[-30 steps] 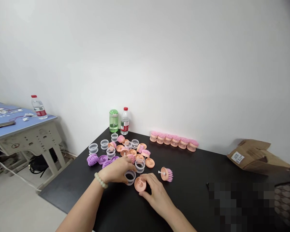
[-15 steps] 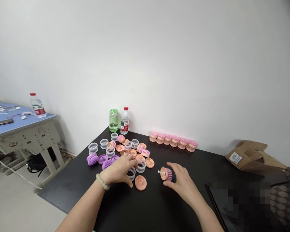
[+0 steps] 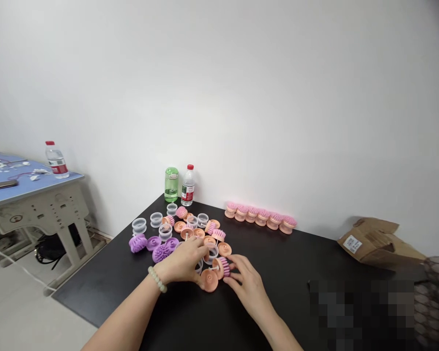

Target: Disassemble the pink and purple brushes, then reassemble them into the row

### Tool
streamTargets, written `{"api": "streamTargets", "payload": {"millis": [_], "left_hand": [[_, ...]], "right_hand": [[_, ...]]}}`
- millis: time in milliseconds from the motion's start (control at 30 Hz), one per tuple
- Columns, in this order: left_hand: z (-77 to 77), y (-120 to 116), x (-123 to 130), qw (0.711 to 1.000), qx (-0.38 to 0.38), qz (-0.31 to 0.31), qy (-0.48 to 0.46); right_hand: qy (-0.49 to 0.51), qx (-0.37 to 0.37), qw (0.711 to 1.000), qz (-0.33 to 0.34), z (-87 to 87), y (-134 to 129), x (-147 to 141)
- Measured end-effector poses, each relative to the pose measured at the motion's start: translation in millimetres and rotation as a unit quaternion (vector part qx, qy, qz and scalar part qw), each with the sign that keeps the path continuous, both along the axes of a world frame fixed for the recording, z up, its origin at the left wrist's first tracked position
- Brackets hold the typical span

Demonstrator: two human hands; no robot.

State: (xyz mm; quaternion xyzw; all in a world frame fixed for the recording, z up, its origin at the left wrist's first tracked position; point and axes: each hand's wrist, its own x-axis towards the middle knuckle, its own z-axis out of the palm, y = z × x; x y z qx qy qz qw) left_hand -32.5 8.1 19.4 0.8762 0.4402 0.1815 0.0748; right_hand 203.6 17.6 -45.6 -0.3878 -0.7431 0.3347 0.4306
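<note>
My right hand (image 3: 247, 285) has its thumb and fingers about the bristle side of an orange scalp-brush head (image 3: 221, 268) with pink bristles. A white stem sticks out of the head to the left. My left hand (image 3: 185, 261) arches over the near edge of the pile, thumb and fingers apart. Its thumb tip is at the left edge of a round orange disc (image 3: 209, 281). Partly under that hand lies a clear ring (image 3: 199, 266); another clear ring (image 3: 212, 252) sits just beyond its fingertips. A purple bristle piece (image 3: 161, 253) lies left of its knuckles.
Along the wall stands a row of pink-bristled brushes (image 3: 261, 217). A green bottle (image 3: 171, 185) and a red-capped water bottle (image 3: 188, 186) stand behind the pile. On the black table's right are a brown paper bag (image 3: 376, 241) and dark mesh (image 3: 437, 292). A blue table (image 3: 29, 183) stands left.
My right hand has moved left with the orange brush head, which is now beside the orange disc. My left hand has stayed almost in place. The view has shifted slightly.
</note>
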Motion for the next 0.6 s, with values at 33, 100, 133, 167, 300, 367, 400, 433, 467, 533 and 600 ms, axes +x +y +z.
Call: {"api": "streamTargets", "payload": {"millis": [33,100,133,167,300,367,400,433,467,533,600], "left_hand": [[-0.7,0,2,1.0,0.009,0.002,-0.003],[-1.2,-1,5,1.0,0.021,0.007,-0.01],[-1.3,-1,7,0.999,0.028,0.008,-0.016],[-1.4,-1,8,0.999,0.036,0.008,-0.024],[-0.4,-7,20,0.995,0.073,-0.009,-0.07],[1.8,-13,28,0.992,0.084,-0.032,-0.083],[2.8,-17,32,0.991,0.09,-0.05,-0.085],[3.2,-21,36,0.989,0.096,-0.073,-0.083],[2.4,-24,40,0.987,0.105,-0.097,-0.076],[-4.6,-25,49,0.979,0.136,-0.144,-0.05],[-19.5,-21,56,0.965,0.194,-0.174,-0.019]], "right_hand": [[0.012,0.002,1.0,0.005,-0.2,0,-1],[0.017,0.014,1.0,0.008,1.9,0,1],[0.012,0.024,1.0,0.002,3.5,1,2],[0.006,0.036,0.999,-0.012,5.1,3,5],[0.014,0.044,0.988,-0.148,7.0,26,24],[0.021,0.029,0.974,-0.223,6.6,48,38],[0.018,0.023,0.967,-0.253,7.0,61,46],[0.013,0.019,0.96,-0.281,8.2,75,54],[0.004,0.015,0.951,-0.308,10.5,89,63],[-0.026,0.011,0.932,-0.361,17.7,115,82],[-0.07,0.008,0.912,-0.405,27.0,138,100]]}}
